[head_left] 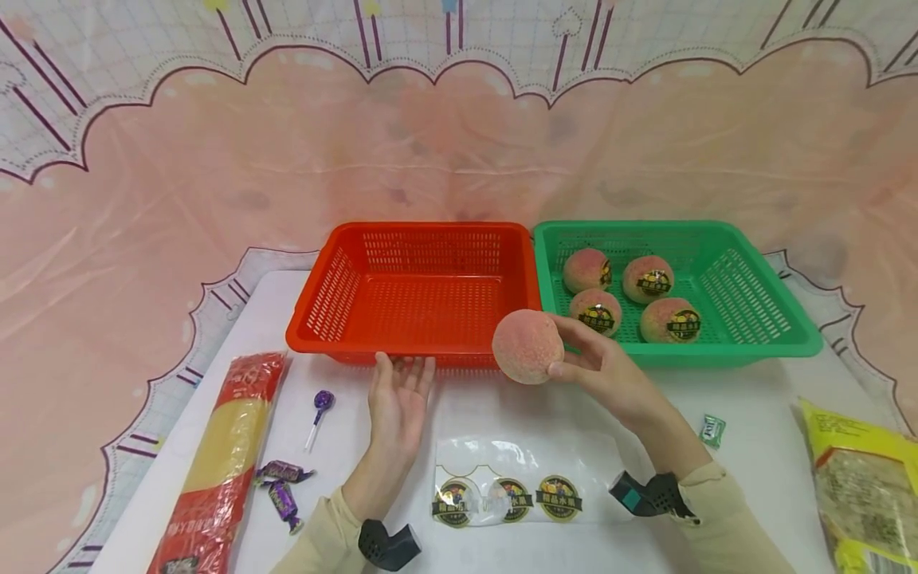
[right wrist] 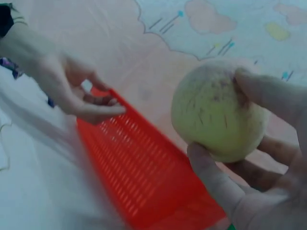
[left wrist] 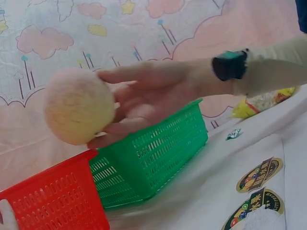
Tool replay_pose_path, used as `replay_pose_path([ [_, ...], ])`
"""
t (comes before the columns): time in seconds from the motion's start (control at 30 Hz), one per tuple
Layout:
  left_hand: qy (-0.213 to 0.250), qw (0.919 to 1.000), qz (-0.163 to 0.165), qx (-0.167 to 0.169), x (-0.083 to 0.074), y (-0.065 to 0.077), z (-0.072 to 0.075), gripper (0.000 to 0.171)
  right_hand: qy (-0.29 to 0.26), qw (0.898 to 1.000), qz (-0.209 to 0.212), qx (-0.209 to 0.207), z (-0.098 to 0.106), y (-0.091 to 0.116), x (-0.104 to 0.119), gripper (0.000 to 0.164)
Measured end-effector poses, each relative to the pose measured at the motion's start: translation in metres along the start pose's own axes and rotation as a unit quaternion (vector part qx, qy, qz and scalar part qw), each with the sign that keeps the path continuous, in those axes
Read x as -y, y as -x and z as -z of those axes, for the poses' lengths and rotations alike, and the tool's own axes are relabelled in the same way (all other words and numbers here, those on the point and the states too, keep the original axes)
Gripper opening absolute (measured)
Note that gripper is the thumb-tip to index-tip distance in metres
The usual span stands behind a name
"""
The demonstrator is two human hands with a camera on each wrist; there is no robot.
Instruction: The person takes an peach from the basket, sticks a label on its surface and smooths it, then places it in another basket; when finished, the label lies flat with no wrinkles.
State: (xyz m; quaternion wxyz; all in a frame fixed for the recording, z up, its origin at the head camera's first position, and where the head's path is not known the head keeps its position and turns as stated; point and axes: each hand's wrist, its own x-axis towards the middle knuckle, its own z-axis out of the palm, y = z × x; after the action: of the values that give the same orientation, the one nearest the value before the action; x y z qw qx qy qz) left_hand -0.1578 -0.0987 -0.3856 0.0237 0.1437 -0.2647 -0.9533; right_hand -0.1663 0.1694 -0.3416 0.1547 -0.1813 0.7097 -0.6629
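Observation:
A pink and yellow peach is pinched between the thumb and fingers of my right hand, in front of where the two baskets meet. No sticker shows on its visible sides. Beside the front rim of the red basket is my left hand, palm turned up and fingers loosely extended; in the right wrist view its fingertips lie at the rim, though contact is unclear. The green basket holds several peaches bearing black-and-gold labels. A clear sheet of round labels lies before me.
On the left lie a red and yellow long packet, a purple lollipop and two purple wrapped candies. To the right are a small green packet and a yellow bag. A patterned cloth hangs behind.

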Motion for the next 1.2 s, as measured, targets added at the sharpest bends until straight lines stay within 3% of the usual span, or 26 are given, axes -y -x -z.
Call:
replay_pose_path([
  [0.37,-0.006,1.0,0.002,-0.001,0.0,0.0,0.002,0.039,-0.025,0.996,-0.007,0.085,0.003,0.026,-0.042,0.061],
  [0.6,0.001,1.0,0.001,0.002,0.001,-0.001,0.003,0.03,-0.021,0.996,-0.051,0.064,0.002,0.023,-0.067,0.063],
  [0.77,-0.007,0.9999,0.008,0.008,0.0,-0.001,0.004,0.032,-0.006,0.998,-0.031,0.062,0.002,0.022,-0.075,0.065],
  [1.03,-0.014,0.9998,-0.002,0.015,0.001,-0.003,0.009,0.032,0.103,0.993,-0.003,0.055,0.007,0.02,-0.083,0.065],
  [1.2,-0.024,0.999,0.02,0.033,0.007,-0.008,0.021,0.034,0.136,0.989,-0.013,0.054,0.012,0.023,-0.086,0.065],
])
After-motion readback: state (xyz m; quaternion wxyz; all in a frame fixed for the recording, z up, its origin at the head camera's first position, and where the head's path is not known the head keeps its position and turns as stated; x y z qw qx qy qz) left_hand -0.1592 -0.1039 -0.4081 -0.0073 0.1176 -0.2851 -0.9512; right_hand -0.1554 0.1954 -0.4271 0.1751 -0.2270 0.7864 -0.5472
